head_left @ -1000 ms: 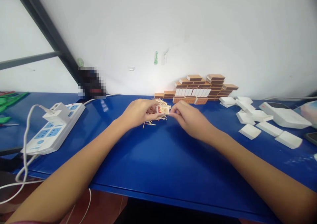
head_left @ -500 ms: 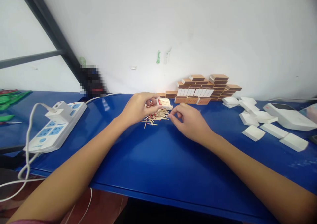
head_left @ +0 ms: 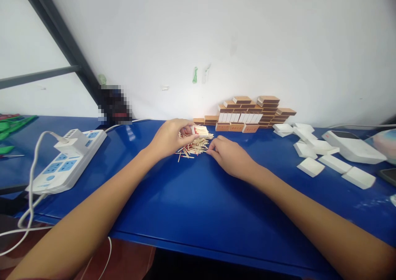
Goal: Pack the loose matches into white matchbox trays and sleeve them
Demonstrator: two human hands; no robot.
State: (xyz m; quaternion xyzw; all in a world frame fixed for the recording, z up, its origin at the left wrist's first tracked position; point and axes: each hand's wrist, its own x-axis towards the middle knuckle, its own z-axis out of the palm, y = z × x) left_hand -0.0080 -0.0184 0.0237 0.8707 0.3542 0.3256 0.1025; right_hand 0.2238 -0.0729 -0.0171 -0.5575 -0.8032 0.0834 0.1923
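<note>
- Grasping the small white tray (head_left: 193, 130), the left hand (head_left: 168, 137) pinches it near one end, just above the pile of loose matches (head_left: 194, 148).
- Right hand (head_left: 232, 158): thumb and forefinger drawn close at the pile's right edge; whether a match sits between them, I cannot tell.
- Done so far, by my reading: the tray holds many matches, mostly lying lengthwise.
- Left over: plenty of loose matches on the blue table (head_left: 185, 197). Stacked matchboxes (head_left: 239, 118) stand by the wall; white box-like pieces (head_left: 310, 167) lie apart to the right.
- Compared with one second ago: the right fingertips were at the tray's end; now they are lower, apart from it. The left hand's hold remains.
</note>
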